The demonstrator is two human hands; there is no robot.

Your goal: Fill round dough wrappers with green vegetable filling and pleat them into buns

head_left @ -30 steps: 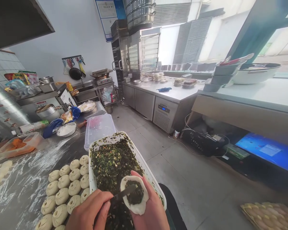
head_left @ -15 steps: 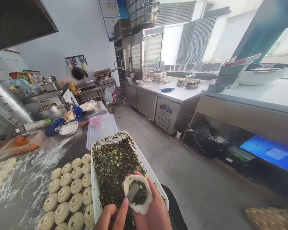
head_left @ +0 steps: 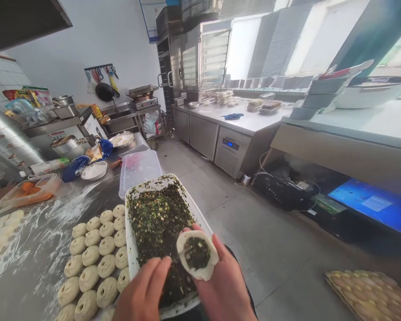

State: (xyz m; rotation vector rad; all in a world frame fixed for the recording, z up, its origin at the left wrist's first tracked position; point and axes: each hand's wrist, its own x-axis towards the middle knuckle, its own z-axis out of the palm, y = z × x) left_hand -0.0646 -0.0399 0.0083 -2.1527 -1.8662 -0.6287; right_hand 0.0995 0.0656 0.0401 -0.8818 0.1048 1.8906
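My right hand (head_left: pixel 223 276), palm up, cups a round dough wrapper (head_left: pixel 207 269) with dark green chopped filling (head_left: pixel 198 253) in its middle. The thumb rests along the wrapper's right rim. My left hand (head_left: pixel 145 285) is closed just left of the wrapper, over the filling tub. Its fingers hold a small flat filling spatula, whose blade is blurred and barely shows now. Beneath both hands is the white tub (head_left: pixel 203 215) of chopped green filling. Pleated buns (head_left: pixel 91 255) stand in rows on the floured table to its left.
A clear plastic lid (head_left: pixel 139 167) lies behind the tub. Farther left are a bowl of flour (head_left: pixel 94 170) and a container of orange filling (head_left: pixel 30 191). An egg tray (head_left: pixel 370 290) sits low at right. A steel counter (head_left: pixel 203 138) stands across the floor.
My left hand has drawn back left and down with the spatula, whose blade has left the filling. My right hand and the wrapper have shifted slightly right and up. The view has tilted a little.
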